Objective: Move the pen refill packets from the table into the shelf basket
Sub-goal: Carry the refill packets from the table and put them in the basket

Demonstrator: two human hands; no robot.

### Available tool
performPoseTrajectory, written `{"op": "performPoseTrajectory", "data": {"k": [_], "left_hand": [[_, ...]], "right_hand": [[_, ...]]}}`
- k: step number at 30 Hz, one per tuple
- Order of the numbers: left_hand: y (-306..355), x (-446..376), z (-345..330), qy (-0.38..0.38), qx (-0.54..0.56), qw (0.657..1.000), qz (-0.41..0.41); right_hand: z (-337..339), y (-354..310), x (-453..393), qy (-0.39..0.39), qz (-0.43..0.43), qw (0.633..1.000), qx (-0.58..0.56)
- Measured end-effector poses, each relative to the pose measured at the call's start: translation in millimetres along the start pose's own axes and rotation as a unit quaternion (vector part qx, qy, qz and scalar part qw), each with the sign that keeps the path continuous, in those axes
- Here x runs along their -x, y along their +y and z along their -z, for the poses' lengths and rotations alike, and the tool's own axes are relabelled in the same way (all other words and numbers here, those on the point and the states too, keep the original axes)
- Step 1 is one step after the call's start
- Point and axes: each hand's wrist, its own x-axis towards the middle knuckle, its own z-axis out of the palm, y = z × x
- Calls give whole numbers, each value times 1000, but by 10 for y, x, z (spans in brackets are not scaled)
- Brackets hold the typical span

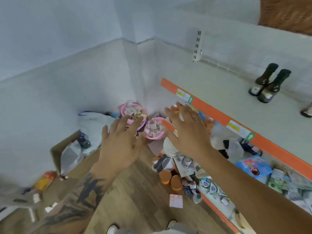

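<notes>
Both hands are stretched forward over the floor with fingers spread: the left hand [120, 142] holds nothing, while the right hand [189, 130] seems to have a thin white stick [181, 116] caught between its fingers, though blur keeps this uncertain. Nearest, a small pink-and-white packet [176, 200] is seen lying flat on the wooden floor [135, 200], its long side running roughly away from the viewer; whether it is a refill packet cannot be told. Beyond the fingertips, two pink baskets [133, 115] are set in the corner, filled with small packets [152, 127] heaped at mixed angles, so no common axis can be read. The hands are judged to be held over these baskets for reaching or releasing. Farther right, an orange-edged shelf [219, 115] carries two dark bottles [268, 85].
</notes>
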Motion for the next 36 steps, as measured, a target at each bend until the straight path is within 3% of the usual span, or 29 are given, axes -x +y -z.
{"op": "performPoseTrajectory", "data": {"k": [7,22,36], "left_hand": [[-1192,834,-4,-27,-22,991,125],[-3892,3141,219,7,3,927,375],[-5087,4153,40,-35,73,846,528]], "right_hand": [[-498,-1316,-44,-92,117,989,-10],[-1603,-5000,317,-158,368,915,58],[-2460,-6717,426,-272,476,836,25]]}}
